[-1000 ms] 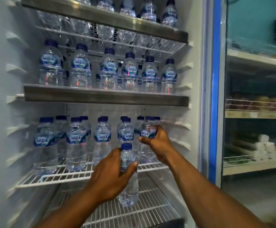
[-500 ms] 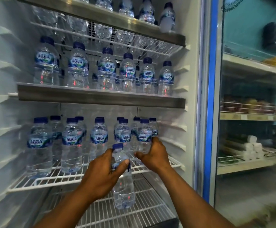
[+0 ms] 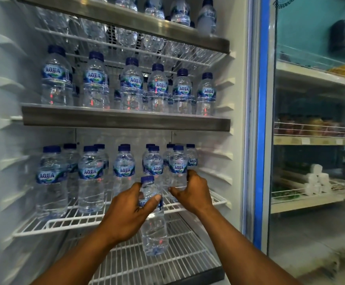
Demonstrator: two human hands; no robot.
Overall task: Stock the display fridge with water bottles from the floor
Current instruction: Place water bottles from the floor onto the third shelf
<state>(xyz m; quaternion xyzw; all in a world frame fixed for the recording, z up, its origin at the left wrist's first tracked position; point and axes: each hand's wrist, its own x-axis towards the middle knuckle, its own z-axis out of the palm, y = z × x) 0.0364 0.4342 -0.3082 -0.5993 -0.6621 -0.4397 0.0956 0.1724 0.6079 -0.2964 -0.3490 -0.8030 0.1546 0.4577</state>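
Observation:
My left hand (image 3: pixel 127 210) grips a clear water bottle (image 3: pixel 154 231) with a blue cap, held upright in front of the white wire shelf (image 3: pixel 68 222). My right hand (image 3: pixel 192 191) curls round the lower body of the front right bottle (image 3: pixel 178 167) standing on that shelf. Several more blue-capped bottles (image 3: pixel 89 177) stand in rows on the same shelf. The shelf above (image 3: pixel 126 120) carries a full front row of bottles (image 3: pixel 132 85).
A lower wire shelf (image 3: pixel 188 258) lies bare beneath the held bottle. The top shelf (image 3: pixel 126 15) also holds bottles. The fridge's blue-edged frame (image 3: pixel 262 120) stands at right, with shop shelves (image 3: pixel 311 140) behind the glass door.
My right hand has slid from the bottle's label down to its lower body as the bottle settled on the wire shelf. My left hand and its bottle kept their place.

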